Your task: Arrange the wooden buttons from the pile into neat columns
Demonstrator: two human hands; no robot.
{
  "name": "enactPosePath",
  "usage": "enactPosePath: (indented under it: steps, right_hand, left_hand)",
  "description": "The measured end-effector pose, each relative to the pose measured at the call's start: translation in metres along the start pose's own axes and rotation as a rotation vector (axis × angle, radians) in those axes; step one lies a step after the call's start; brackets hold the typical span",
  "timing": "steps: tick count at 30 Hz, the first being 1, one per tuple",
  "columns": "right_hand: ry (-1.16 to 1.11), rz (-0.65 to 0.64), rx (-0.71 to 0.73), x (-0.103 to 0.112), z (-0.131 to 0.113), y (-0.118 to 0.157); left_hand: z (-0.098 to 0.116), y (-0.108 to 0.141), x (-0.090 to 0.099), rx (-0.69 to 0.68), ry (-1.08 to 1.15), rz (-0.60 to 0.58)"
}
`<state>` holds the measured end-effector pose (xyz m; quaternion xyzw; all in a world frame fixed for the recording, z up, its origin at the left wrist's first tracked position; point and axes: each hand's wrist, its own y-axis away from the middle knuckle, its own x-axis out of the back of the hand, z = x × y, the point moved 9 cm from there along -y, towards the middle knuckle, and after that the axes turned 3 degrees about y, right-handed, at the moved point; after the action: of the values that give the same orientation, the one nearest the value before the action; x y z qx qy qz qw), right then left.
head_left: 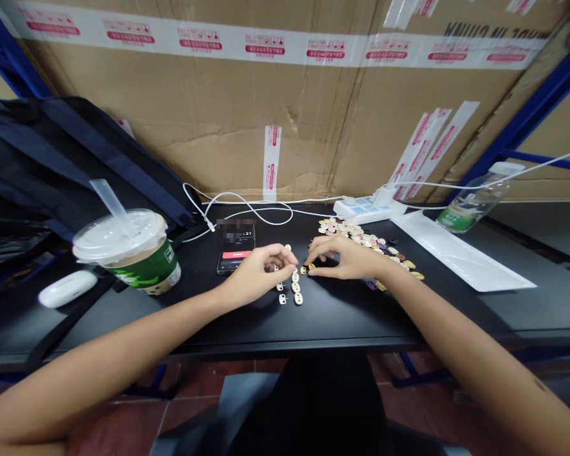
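Note:
My left hand is over the middle of the black table, its fingers curled and thumb drawn in. Whatever lies between those fingertips, if anything, I cannot make out. Just below them runs a column of cream oval button-like pieces. Small white pieces with a dark hole lie to its left. My right hand comes in from the right, thumb and forefinger closed around a small yellow piece. Another small yellowish piece is beside its fingertips. Partly behind this hand spreads a pile of mixed oval pieces.
A phone lies behind my left hand. On the left are a lidded drink cup, a white case and a backpack. A power strip, white tray and bottle stand right. Cardboard rises behind.

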<state>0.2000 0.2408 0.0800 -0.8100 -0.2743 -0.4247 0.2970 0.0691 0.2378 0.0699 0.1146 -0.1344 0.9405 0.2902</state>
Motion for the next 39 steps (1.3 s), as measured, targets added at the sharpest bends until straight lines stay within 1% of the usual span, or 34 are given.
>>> enactPosePath:
  steps: [4,7,13,17,32,39]
  right_hand:
    - [-0.016,0.020,-0.035,0.002,-0.001,0.000]
    - [-0.033,0.030,-0.022,0.002,-0.006,-0.001]
    - [-0.035,-0.029,0.025,-0.011,-0.012,-0.004]
    - [-0.045,-0.033,0.004,-0.012,-0.010,-0.004]
    - [-0.332,-0.100,-0.184,-0.018,0.006,-0.002]
    - [-0.438,-0.024,-0.170,-0.009,-0.001,-0.002]
  left_hand:
    - [0.000,0.000,-0.001,-0.003,0.003,-0.002]
    - [0.000,0.001,-0.002,-0.005,-0.003,-0.007]
    - [0.001,0.001,-0.003,-0.009,-0.027,-0.019]
    - [0.001,0.001,-0.003,-0.010,-0.027,-0.019]
    - [-0.002,0.001,-0.005,0.012,-0.018,-0.049]
    - [0.000,0.001,-0.005,-0.013,-0.044,-0.031]
